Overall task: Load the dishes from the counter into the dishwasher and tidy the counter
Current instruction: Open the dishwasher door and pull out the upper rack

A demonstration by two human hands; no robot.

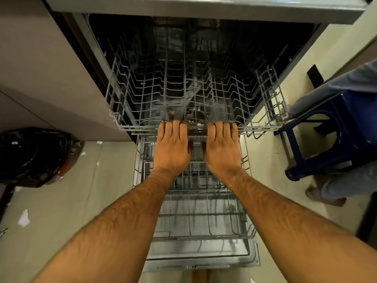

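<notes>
Dishwasher [202, 58] stands open under the counter [183, 5], its dark tub facing the camera. Its upper rack [142, 94], a grey wire basket, sits partly pulled out of the tub, and no dishes show in it. Below it the lower rack [204, 217] rests out over the lowered door [202, 260], also bare wire.

Both hands are on the front rail of the upper rack, side by side near its middle. The left hand [173, 148] lies palm down, its fingers [175, 129] close together and hooked over the rail so that the tips disappear behind the wire. The right hand [222, 150] mirrors it just beside, fingers pressed together and curled over the same rail, thumb tucked inward. Both bare forearms reach straight forward from the bottom corners of the view, wrists level, and converge on the rack.

To the left, a black bin bag [32, 156] sits on the tiled floor [81, 201] against the cabinet side [40, 68], with scraps of paper [24, 217] scattered near it. To the right stands a blue plastic stool [334, 135], and beside it part of another person [342, 184] in blue trousers.
</notes>
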